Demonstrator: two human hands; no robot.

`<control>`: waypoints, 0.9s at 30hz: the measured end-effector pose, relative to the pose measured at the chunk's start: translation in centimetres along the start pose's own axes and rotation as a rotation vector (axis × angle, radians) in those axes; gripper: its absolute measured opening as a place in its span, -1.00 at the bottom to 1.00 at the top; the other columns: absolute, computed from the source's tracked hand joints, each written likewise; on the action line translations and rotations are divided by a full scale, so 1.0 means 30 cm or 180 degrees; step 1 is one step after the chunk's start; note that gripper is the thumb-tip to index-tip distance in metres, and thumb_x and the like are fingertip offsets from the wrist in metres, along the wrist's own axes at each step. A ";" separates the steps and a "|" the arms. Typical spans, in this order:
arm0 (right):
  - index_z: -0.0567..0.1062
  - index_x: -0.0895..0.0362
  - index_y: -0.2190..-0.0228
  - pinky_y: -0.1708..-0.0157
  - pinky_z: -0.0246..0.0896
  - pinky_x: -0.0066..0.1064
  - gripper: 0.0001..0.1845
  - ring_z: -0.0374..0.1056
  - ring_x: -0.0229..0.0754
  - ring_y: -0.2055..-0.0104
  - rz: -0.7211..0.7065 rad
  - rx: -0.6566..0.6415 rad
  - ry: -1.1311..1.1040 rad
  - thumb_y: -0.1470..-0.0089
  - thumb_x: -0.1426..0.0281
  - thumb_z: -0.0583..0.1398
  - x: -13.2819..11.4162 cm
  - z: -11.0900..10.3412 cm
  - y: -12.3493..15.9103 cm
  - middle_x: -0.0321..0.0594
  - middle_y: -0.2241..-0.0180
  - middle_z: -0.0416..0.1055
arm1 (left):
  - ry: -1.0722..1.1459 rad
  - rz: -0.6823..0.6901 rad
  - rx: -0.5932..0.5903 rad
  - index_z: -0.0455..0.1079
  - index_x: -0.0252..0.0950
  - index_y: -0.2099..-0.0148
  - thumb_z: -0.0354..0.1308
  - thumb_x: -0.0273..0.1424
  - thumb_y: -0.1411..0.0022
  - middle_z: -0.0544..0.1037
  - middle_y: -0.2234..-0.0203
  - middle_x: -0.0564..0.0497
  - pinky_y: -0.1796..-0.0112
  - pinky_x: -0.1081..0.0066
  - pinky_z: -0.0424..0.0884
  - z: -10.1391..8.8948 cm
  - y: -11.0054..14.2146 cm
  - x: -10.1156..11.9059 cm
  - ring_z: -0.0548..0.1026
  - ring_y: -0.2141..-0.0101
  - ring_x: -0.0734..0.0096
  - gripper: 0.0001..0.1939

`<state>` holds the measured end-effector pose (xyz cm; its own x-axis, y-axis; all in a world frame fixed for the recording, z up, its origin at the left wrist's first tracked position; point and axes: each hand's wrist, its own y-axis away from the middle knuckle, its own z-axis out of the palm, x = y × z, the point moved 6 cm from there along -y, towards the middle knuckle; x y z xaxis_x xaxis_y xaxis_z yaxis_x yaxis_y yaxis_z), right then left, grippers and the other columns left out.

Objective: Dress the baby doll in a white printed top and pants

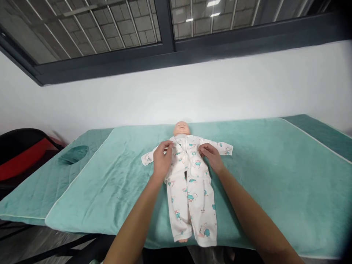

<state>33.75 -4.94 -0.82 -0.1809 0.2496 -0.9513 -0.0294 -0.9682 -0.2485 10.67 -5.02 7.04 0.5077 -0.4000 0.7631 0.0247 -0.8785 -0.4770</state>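
A baby doll lies on its back on the massage bed, head toward the wall. It is dressed in a white printed baby jacket and matching pants. The jacket's front edges meet near the chest and part slightly lower down, where a dark gap shows. Both sleeves are spread outward. My left hand has its fingers curled and pinched on the jacket's left side near the shoulder. On the opposite side, my right hand pinches the jacket below the armhole. My fingers hide the exact grip points.
Green velvety covering spreads over the bed, with a face hole at the left end. A white wall and a dark-framed window stand behind. A black and red chair is at far left.
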 end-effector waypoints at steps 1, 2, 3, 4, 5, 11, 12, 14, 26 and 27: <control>0.44 0.05 0.41 0.35 0.17 -0.40 -0.84 0.23 -0.25 0.39 -0.0155 0.0209 0.0203 -0.10 0.22 0.20 -0.011 -0.004 -0.003 -0.31 0.44 0.33 | -0.0250 -0.0198 0.0023 0.46 -0.24 0.08 0.05 -0.32 -0.30 0.60 0.23 -0.05 0.11 0.27 0.41 0.004 -0.030 -0.052 0.52 0.19 0.25 -0.77; 0.43 0.04 0.39 0.31 0.19 -0.38 -0.85 0.25 -0.23 0.35 -0.0293 0.0365 0.0425 -0.11 0.23 0.19 -0.024 -0.001 -0.007 -0.30 0.42 0.33 | -0.0449 -0.0388 -0.0049 0.45 -0.25 0.08 0.06 -0.32 -0.28 0.60 0.26 -0.06 0.13 0.25 0.40 0.016 -0.057 -0.098 0.52 0.22 0.23 -0.77; 0.43 0.03 0.37 0.27 0.21 -0.37 -0.85 0.28 -0.21 0.31 -0.0406 0.0461 0.0650 -0.12 0.23 0.18 -0.040 0.007 -0.017 -0.28 0.39 0.35 | -0.0568 -0.0536 -0.0138 0.45 -0.26 0.09 0.06 -0.31 -0.28 0.60 0.28 -0.08 0.13 0.24 0.40 0.032 -0.080 -0.133 0.53 0.23 0.21 -0.77; 0.43 0.03 0.34 0.24 0.22 -0.36 -0.85 0.30 -0.18 0.26 -0.0491 0.0504 0.0877 -0.14 0.22 0.16 -0.057 0.021 -0.032 -0.26 0.34 0.38 | -0.0581 -0.0619 -0.0226 0.45 -0.26 0.10 0.05 -0.31 -0.28 0.60 0.28 -0.09 0.12 0.22 0.39 0.051 -0.100 -0.153 0.53 0.22 0.19 -0.77; 0.42 0.03 0.32 0.22 0.23 -0.34 -0.84 0.32 -0.16 0.22 -0.0537 0.0494 0.1132 -0.15 0.21 0.14 -0.074 0.041 -0.053 -0.23 0.30 0.39 | -0.0482 -0.0623 -0.0283 0.45 -0.26 0.10 0.04 -0.31 -0.29 0.60 0.26 -0.09 0.11 0.23 0.39 0.072 -0.117 -0.158 0.53 0.20 0.19 -0.77; 0.26 0.05 0.58 0.35 0.06 -0.31 -0.57 0.27 -0.10 0.38 0.0296 -0.0132 0.3277 -0.07 0.02 0.19 -0.091 0.160 -0.254 -0.19 0.52 0.34 | 0.0883 0.0001 -0.0605 0.43 -0.22 0.04 -0.01 -0.35 -0.32 0.59 0.11 -0.04 0.08 0.35 0.40 0.185 -0.215 -0.043 0.53 0.11 0.33 -0.75; 0.24 0.05 0.60 0.38 0.01 -0.32 -0.55 0.24 -0.11 0.41 0.0437 -0.0229 0.3452 -0.07 0.01 0.19 -0.083 0.166 -0.278 -0.19 0.55 0.32 | 0.0856 -0.0048 -0.0529 0.44 -0.23 0.05 0.01 -0.37 -0.30 0.59 0.14 -0.04 0.09 0.35 0.39 0.190 -0.235 -0.049 0.53 0.14 0.33 -0.76; 0.21 0.06 0.63 0.42 -0.06 -0.35 -0.57 0.20 -0.16 0.45 0.0498 -0.0338 0.3542 -0.11 0.10 0.15 -0.070 0.165 -0.306 -0.21 0.58 0.30 | 0.0530 -0.0298 -0.0359 0.47 -0.27 0.11 0.07 -0.41 -0.24 0.60 0.21 -0.05 0.11 0.34 0.39 0.193 -0.267 -0.091 0.53 0.22 0.33 -0.79; 0.39 0.11 0.54 0.40 0.03 -0.43 -0.75 0.16 -0.26 0.43 0.0223 0.0520 0.1245 -0.06 0.23 0.11 -0.018 0.152 -0.335 -0.37 0.55 0.27 | 0.0153 -0.0388 -0.0666 0.52 -0.23 0.23 0.15 -0.27 -0.22 0.55 0.31 0.01 0.27 0.39 0.32 0.237 -0.273 -0.149 0.43 0.35 0.40 -0.81; 0.40 0.12 0.53 0.40 0.04 -0.43 -0.75 0.17 -0.26 0.43 0.0248 0.0576 0.1123 -0.05 0.23 0.12 -0.014 0.159 -0.333 -0.36 0.54 0.28 | 0.0320 -0.0436 -0.0596 0.52 -0.24 0.21 0.15 -0.27 -0.22 0.56 0.33 0.02 0.27 0.40 0.32 0.231 -0.270 -0.143 0.43 0.36 0.41 -0.81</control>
<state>29.43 4.55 2.94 0.1583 0.1353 -0.9781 -0.2074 -0.9639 -0.1669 14.25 5.63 4.62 0.4220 -0.2895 0.8591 -0.0773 -0.9557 -0.2841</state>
